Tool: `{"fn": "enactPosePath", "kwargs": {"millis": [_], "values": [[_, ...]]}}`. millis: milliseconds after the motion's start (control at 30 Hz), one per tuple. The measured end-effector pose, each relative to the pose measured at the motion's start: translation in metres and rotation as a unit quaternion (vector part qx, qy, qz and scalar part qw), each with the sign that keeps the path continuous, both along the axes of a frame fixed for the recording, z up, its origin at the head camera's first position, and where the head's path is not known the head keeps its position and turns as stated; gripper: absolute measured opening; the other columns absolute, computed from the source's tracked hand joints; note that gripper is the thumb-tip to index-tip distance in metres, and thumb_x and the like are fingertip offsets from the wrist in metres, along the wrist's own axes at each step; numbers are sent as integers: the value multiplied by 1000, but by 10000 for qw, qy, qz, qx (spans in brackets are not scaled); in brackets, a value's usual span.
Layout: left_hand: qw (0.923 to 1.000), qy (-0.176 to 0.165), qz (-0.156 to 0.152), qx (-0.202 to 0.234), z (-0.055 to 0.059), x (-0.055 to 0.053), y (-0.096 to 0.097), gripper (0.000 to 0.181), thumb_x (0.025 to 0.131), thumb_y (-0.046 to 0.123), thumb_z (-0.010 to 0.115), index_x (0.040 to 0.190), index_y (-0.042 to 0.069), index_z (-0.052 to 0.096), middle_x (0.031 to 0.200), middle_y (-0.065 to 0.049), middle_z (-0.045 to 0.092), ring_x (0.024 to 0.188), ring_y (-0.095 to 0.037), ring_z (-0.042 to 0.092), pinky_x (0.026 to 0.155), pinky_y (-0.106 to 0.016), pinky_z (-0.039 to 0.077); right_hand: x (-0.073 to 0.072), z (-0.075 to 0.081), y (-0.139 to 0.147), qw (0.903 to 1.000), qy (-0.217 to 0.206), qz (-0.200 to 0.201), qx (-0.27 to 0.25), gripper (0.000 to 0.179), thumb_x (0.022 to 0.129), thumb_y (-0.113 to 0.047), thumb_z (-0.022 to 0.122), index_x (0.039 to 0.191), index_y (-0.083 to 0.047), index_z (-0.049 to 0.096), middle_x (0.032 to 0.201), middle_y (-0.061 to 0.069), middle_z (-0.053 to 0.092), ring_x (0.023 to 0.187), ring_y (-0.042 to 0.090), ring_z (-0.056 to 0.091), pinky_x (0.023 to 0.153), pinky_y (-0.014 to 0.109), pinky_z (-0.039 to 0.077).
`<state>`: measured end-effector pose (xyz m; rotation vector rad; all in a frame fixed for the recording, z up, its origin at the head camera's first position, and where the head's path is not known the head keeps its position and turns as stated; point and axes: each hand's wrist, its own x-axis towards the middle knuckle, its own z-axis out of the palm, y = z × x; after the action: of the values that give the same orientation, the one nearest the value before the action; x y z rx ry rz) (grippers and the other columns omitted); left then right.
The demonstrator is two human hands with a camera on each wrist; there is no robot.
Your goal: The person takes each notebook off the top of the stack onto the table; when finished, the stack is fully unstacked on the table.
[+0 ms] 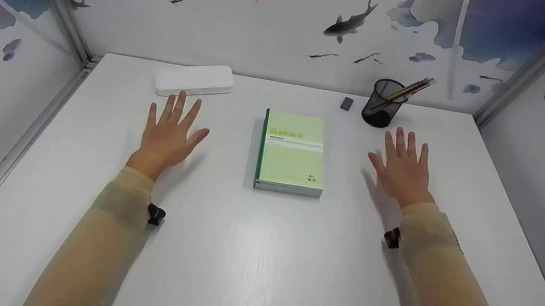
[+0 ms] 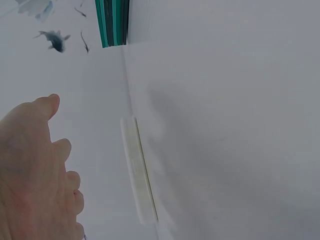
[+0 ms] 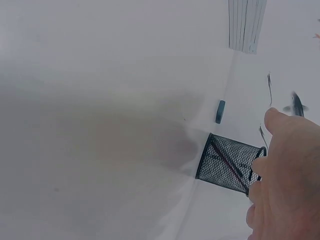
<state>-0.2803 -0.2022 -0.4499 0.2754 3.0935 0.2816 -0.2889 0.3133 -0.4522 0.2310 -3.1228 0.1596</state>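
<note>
In the head view my left hand (image 1: 166, 141) is spread palm down over the left of the table, just in front of a white pencil case (image 1: 195, 80). My right hand (image 1: 404, 172) is spread likewise on the right, below a black mesh pen holder (image 1: 379, 115) with several thin sticks in it. Neither hand holds anything. Between them lies a stack of pale green notebooks (image 1: 294, 151) with dark green spines, the top cover marked "Gambit". A small dark block (image 1: 346, 103) lies left of the pen holder. Shadows beneath both hands show in the wrist views.
A white table (image 1: 258, 257) carries all of these things. Behind it stands a white wall (image 1: 279, 31) with painted fish, and similar panels close off both sides. Each sleeve bears a small black device, the left one (image 1: 156, 214) and the right one (image 1: 392, 238).
</note>
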Motion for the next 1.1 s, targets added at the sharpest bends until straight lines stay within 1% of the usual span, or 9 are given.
{"fn": "enactPosePath", "kwargs": {"millis": [233,400,500,600,700,833,933,1033,1100], "values": [[10000,47,35,69,1,1,1,79,106,65,26,168,23,0,174,-13,-14,161,-36,-10,125,-63,-12,-1,3,1,10000,43,-19,44,81,109,-58,32,166,-6,9,173,22,-2,159,44,-6,124,65,-10],[10000,38,31,45,4,3,4,80,106,65,27,168,23,0,174,-13,-14,161,-36,-10,125,-63,-12,-3,2,-2,9999,78,49,48,80,109,-56,33,166,-5,8,173,21,-2,159,44,-7,125,65,-8],[10000,27,-8,35,4,3,7,80,106,62,31,168,23,-1,174,-13,-13,161,-36,-10,125,-64,-9,-5,0,-9,9997,89,187,-117,80,109,-56,36,166,-8,10,174,19,1,159,45,-1,126,64,1],[9999,-10,-115,102,2,3,13,81,107,57,39,168,22,-1,174,-13,-12,161,-36,-8,126,-64,-5,-6,-1,-20,9972,44,299,-679,77,107,-52,48,166,-14,18,174,16,9,158,44,14,125,63,18],[9995,-28,-222,242,-2,3,21,83,106,48,49,168,20,1,175,-12,-8,161,-36,-4,127,-62,2,-7,-3,-32,9854,-58,493,-1627,70,103,-42,62,162,-17,34,172,12,23,153,40,33,121,60,31],[9975,-99,-330,623,-7,4,31,84,105,36,58,168,16,6,175,-12,-2,161,-35,2,128,-58,11,-9,-5,-47,9577,-184,1061,-2667,57,98,-26,72,151,-11,53,162,13,42,138,36,54,114,56,43],[9947,-219,-389,929,-7,4,39,82,105,31,60,167,15,10,175,-10,3,161,-33,7,128,-55,17,-10,-6,-55,9432,-305,1443,-2976,53,96,-21,75,145,-8,59,157,13,49,130,35,60,108,56,49],[9917,-379,-371,1169,-6,4,48,79,104,28,62,167,15,15,175,-9,11,161,-32,14,127,-53,23,-10,-6,-60,9368,-532,1606,-3063,53,95,-23,77,144,-10,61,157,9,49,132,34,59,109,56,48],[9879,-492,-403,1412,-4,2,56,74,103,26,63,165,15,24,173,-10,20,159,-32,20,126,-53,25,-10,-6,-63,9347,-769,1691,-3029,56,93,-28,79,144,-13,62,159,5,47,139,31,53,112,56,45]]}}
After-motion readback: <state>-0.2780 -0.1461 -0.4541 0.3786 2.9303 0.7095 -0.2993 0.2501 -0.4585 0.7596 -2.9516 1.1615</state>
